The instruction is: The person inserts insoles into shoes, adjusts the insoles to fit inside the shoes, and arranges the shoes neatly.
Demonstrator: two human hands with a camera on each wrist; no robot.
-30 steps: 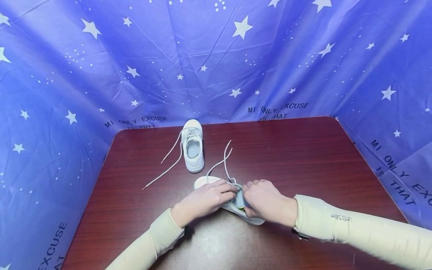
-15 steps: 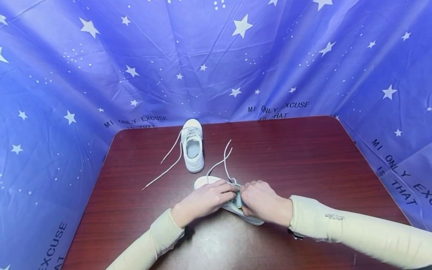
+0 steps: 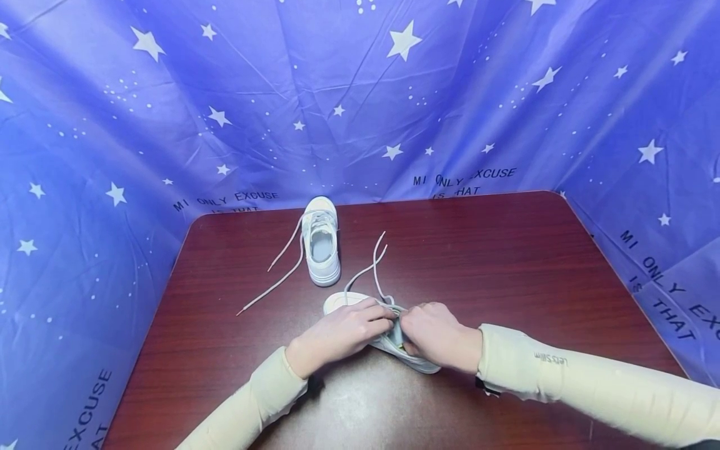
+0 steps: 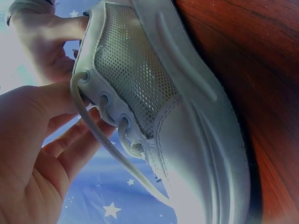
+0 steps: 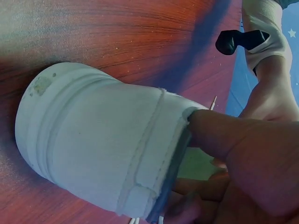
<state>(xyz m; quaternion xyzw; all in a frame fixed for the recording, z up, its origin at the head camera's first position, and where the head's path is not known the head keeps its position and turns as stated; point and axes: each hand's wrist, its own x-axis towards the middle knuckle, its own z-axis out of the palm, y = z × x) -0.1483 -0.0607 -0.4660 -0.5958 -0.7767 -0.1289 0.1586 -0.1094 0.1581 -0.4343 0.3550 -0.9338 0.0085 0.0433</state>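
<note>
A white lace-up sneaker (image 3: 342,301) lies on its sole under both hands, toe pointing away to the left. My left hand (image 3: 344,329) grips the tongue and eyelet edge, thumb and fingers at the opening in the left wrist view, close to the loose lace (image 4: 112,156). My right hand (image 3: 441,334) reaches into the shoe's opening. Between its thumb and fingers is a grey-green insole (image 5: 198,163), partly inside the shoe; its yellow-green edge shows in the head view. The fingertips inside are hidden. The heel (image 5: 88,140) faces the right wrist camera.
A second white sneaker (image 3: 323,265) stands farther back on the dark red table (image 3: 478,250), its untied laces (image 3: 275,287) spread to the left. The other laces (image 3: 374,269) reach back over the tabletop. A blue star-print curtain (image 3: 360,94) encloses the table.
My right hand has moved slightly left, deeper toward the shoe's opening, and less of the insole shows. The left hand and both sneakers stay in place.
</note>
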